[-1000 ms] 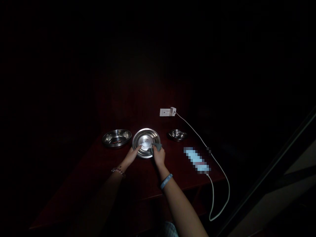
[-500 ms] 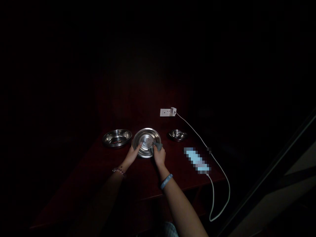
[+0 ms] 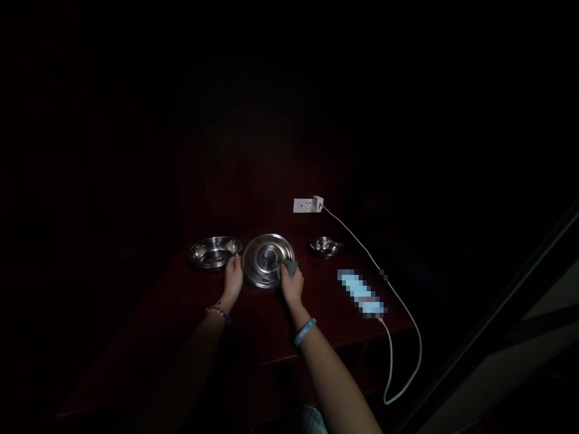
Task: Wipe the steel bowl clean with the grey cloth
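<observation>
A round, shiny steel plate (image 3: 265,250) is tilted up over the dark red table, its broad face toward me. My right hand (image 3: 292,284) grips a crumpled grey cloth (image 3: 289,266) against the plate's lower right rim. Just left of the plate is my left hand (image 3: 232,278), fingers pointing up and the thumb off the plate; a narrow gap seems to part them. Some of its fingers are hidden from view. Behind that hand, a wide steel dish (image 3: 215,246), seemingly several stacked, rests on the table.
A small steel bowl (image 3: 325,247) sits at the back right. Nearer me lies a blurred-out phone (image 3: 359,292) on a white cable (image 3: 418,337), which loops past the table's right edge. The cable runs to a charger in a wall socket (image 3: 302,205). Surroundings are very dark.
My left hand has let go of the plate's left side and shifted slightly left. The plate's shine and tilt look different. My right hand stays in place with the cloth.
</observation>
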Demonstrator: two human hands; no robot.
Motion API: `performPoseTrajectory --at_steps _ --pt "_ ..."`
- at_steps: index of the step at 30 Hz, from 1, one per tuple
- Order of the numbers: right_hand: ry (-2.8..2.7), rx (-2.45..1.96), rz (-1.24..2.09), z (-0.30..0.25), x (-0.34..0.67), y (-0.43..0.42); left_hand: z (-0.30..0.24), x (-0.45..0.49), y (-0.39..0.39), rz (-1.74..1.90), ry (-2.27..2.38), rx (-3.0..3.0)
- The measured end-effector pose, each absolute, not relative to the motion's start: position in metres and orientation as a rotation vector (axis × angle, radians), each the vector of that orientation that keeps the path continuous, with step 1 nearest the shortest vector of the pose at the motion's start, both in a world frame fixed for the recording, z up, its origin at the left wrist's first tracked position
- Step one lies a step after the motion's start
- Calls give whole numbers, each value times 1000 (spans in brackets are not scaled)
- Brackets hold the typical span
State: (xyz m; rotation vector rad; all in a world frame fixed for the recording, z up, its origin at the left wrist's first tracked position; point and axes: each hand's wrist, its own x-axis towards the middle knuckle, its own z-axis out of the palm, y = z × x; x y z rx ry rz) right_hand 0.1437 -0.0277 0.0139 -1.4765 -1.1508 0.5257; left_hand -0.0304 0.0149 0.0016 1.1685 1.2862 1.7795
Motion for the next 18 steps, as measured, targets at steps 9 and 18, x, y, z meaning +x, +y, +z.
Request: performPoseTrajectory --at_steps 9,18 --pt "-1146 -1426 537 14 144 -27 7 -25 12 1795 1221 1102" --pt "-1130 -1420 550 13 145 -26 8 -22 10 1796 1213 1075"
